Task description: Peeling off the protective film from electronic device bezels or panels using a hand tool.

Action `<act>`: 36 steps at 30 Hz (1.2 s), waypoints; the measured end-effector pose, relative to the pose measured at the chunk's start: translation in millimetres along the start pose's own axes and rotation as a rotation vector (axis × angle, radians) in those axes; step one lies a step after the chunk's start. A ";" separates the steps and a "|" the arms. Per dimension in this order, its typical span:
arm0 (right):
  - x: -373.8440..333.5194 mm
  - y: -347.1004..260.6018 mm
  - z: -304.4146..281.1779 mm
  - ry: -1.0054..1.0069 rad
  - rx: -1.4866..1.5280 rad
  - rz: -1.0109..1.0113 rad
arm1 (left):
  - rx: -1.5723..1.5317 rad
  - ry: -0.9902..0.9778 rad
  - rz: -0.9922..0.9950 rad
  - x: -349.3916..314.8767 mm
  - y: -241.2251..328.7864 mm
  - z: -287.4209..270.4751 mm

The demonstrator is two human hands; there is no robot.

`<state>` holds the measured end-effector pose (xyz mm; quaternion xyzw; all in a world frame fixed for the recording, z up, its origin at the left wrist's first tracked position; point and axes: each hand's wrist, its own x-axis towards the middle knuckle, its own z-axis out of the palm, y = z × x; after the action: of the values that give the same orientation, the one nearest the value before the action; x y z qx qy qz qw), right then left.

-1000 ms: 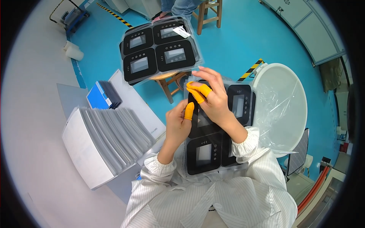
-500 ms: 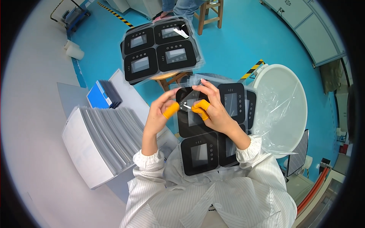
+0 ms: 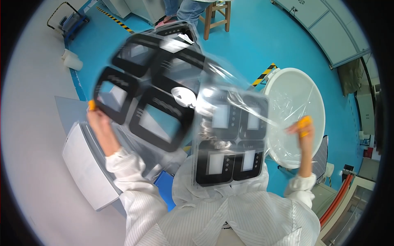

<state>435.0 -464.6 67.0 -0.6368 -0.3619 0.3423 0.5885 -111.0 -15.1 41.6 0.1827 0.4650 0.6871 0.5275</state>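
My left hand (image 3: 98, 117), with an orange finger cot, pinches the edge of a transparent sheet of black panels (image 3: 162, 102) with clear windows. This sheet is raised and tilted, smeared by motion, and partly covers the pile behind it. Over the white bin, my right hand (image 3: 303, 127), also in orange finger cots, is closed on a clear plastic film (image 3: 242, 104). The film stretches back across to the raised sheet. Beneath it, on my lap, a stack of similar panel sheets (image 3: 215, 178) lies flat.
To the right stands a large white bin (image 3: 319, 110) with crumpled clear film inside. More panel sheets (image 3: 174, 29) lie beyond the raised one. At left are upright grey sheets (image 3: 84, 164) and a blue item (image 3: 166, 186). A person (image 3: 191, 10) sits near a wooden stool (image 3: 217, 18).
My hands have spread apart from above the lap stack. The left has swung left with a panel sheet; the right has gone right over the bin, drawing out clear film.
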 end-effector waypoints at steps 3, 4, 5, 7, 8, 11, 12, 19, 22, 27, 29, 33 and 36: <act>-54.4 58.0 -258.5 0.425 0.672 0.030 | -0.036 0.039 -0.153 31.6 13.2 8.4; -66.8 70.9 -298.8 0.764 0.234 -0.027 | -0.294 -0.109 -0.263 62.0 19.7 -12.7; -67.3 76.0 -311.2 0.893 0.536 -0.065 | -0.542 -0.250 -0.345 89.6 40.2 -42.7; -61.5 73.5 -292.0 1.159 0.773 -0.198 | -0.571 -0.374 -0.322 91.9 26.9 -35.5; -33.4 84.1 -239.7 1.267 0.551 -0.159 | -0.546 -0.662 -0.325 107.3 54.5 -66.2; -35.3 96.5 -184.7 1.244 -0.829 -0.434 | -0.771 -0.511 -0.418 77.9 -2.9 -8.3; -21.7 96.2 -128.5 1.009 -1.271 -0.492 | -0.863 -0.425 -0.423 57.9 -7.6 7.5; -66.6 298.3 -134.6 0.195 0.072 0.577 | -1.116 -0.400 -0.542 18.2 -70.4 78.9; -55.7 221.0 -111.1 0.097 -0.453 0.692 | -1.041 -0.476 -0.485 -2.3 -64.8 79.2; -49.3 125.8 -110.9 0.579 -0.140 0.706 | -0.826 -0.072 -0.395 -18.6 -67.2 97.2; -45.3 116.9 -121.0 0.691 -0.432 0.621 | -0.801 -0.030 -0.406 -28.1 -73.9 101.8; -12.4 82.4 -89.0 0.661 -0.527 0.348 | -0.338 -0.002 -0.079 -52.3 -73.3 98.0; 13.5 56.6 -53.8 0.598 -0.545 0.199 | 0.256 -0.092 0.236 -52.5 -77.8 78.7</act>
<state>491.4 -482.4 14.4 -0.8725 -0.1892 0.0893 0.4416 10.3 -26.1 28.9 0.3329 0.4992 0.6706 0.4363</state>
